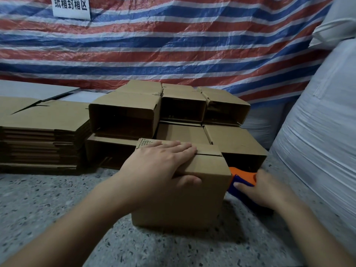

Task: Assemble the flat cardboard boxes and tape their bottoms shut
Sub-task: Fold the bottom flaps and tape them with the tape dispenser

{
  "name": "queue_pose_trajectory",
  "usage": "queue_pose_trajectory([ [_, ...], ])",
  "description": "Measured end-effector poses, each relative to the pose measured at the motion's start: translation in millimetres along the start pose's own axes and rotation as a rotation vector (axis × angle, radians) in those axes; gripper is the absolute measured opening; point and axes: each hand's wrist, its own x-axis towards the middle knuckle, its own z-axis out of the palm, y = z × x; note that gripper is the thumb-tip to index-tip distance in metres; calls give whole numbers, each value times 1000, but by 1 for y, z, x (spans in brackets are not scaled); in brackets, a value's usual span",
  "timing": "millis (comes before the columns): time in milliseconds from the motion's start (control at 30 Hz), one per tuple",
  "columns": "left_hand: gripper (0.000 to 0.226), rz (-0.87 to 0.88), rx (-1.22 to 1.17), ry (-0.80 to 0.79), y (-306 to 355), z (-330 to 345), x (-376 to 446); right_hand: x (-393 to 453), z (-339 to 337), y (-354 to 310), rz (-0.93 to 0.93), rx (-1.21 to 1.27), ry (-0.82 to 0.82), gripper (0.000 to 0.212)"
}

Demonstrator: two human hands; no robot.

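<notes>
A brown cardboard box (192,199) stands on the speckled floor in front of me, its flaps folded closed on top with a seam between them. My left hand (161,164) lies flat on the top flaps, fingers straight across the seam, thumb down the front face. My right hand (260,189) grips an orange and blue tape dispenser (242,178) held against the box's right side.
Several assembled open boxes (183,112) are stacked on their sides behind. A pile of flat cardboard blanks (42,135) lies at the left. A striped tarp (173,45) hangs behind, and white wrapped bales (323,141) rise at the right.
</notes>
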Motion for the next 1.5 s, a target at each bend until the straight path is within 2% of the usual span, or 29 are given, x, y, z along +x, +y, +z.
queue_pose_trajectory([
  [167,92,-9,1,-12,0,-2,0,-11,12,-2,-88,-68,95,54],
  [333,84,-7,-16,-30,1,-5,-3,-20,3,-2,-120,-65,152,55],
  [367,85,-7,-35,-46,0,-7,-3,-23,-6,-2,-122,10,139,58],
  [500,90,-33,-135,-86,-1,-12,-3,-47,-81,-18,-180,585,154,78],
  [600,77,-72,-204,-121,-3,-16,-3,-60,-134,-40,-327,855,145,90],
  [667,64,-94,-257,-154,-3,-19,-2,-62,-161,-59,-432,978,50,84],
  [733,54,-135,-352,-189,-3,-24,-3,-62,-179,-78,-522,1027,-87,65],
  [867,36,-220,-622,-194,-5,-33,-6,-54,-191,-107,-559,1014,-320,59],
  [933,31,-251,-738,-162,-7,-34,-6,-51,-188,-117,-561,931,-384,57],
  [1000,28,-281,-832,-98,-10,-30,-7,-47,-185,-122,-573,861,-410,65],
  [1067,25,-346,-973,40,-11,-28,-7,-44,-185,-125,-565,832,-413,69],
  [1133,30,-453,-1222,223,-11,-29,-4,-45,-186,-128,-573,798,-439,63],
  [1233,50,-645,-1646,449,-15,-44,4,-42,-188,-133,-578,767,-455,78],
  [1300,59,-687,-1689,505,-22,-54,8,-42,-189,-137,-585,726,-463,76],
  [1400,56,-708,-1598,420,-24,-61,10,-42,-191,-142,-622,686,-477,63],
  [1500,39,-742,-1555,365,-19,-61,13,-38,-191,-142,-627,691,-478,77],
])
